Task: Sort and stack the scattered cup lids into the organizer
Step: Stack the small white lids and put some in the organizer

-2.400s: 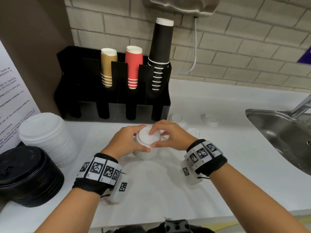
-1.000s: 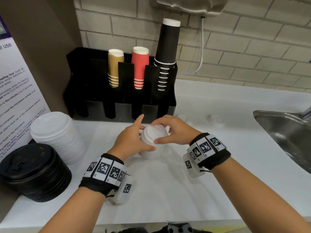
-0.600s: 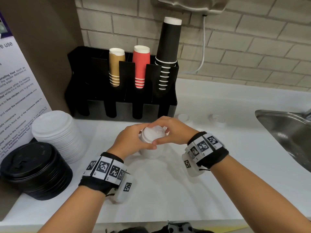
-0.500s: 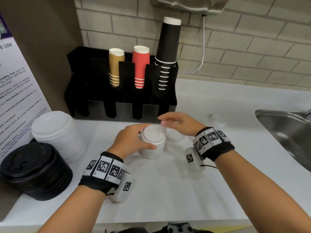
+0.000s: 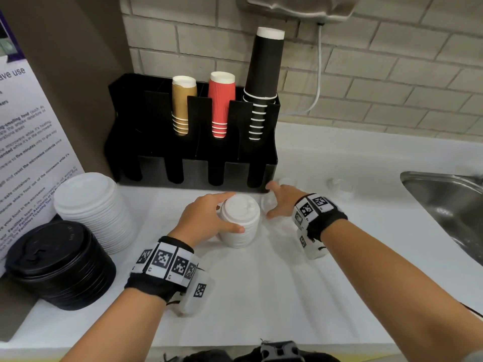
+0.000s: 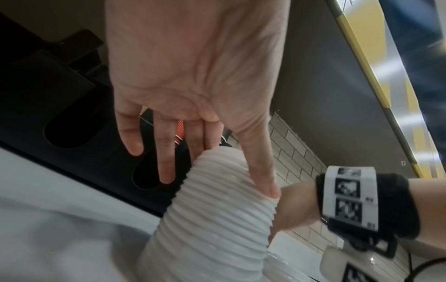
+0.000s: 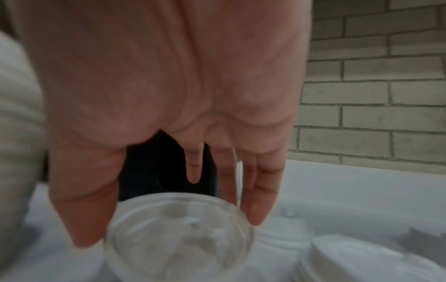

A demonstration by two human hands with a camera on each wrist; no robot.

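**Left hand steadies the small lid stack, right hand spread over a loose lid**

The left hand (image 5: 206, 218) curls its thumb and fingers round the small stack of white ribbed plastic cup lids (image 5: 240, 220), which stands upright on the white counter (image 5: 261, 296). Just to its right, the right hand (image 5: 283, 202) hovers with fingers straight and spread, holding nothing, over a single translucent white lid (image 7: 179, 234) lying flat. Behind stands the black plastic cup organizer (image 5: 193, 142). Far left sit a wide white lid stack (image 5: 91, 207) and a black lid stack (image 5: 57, 262).
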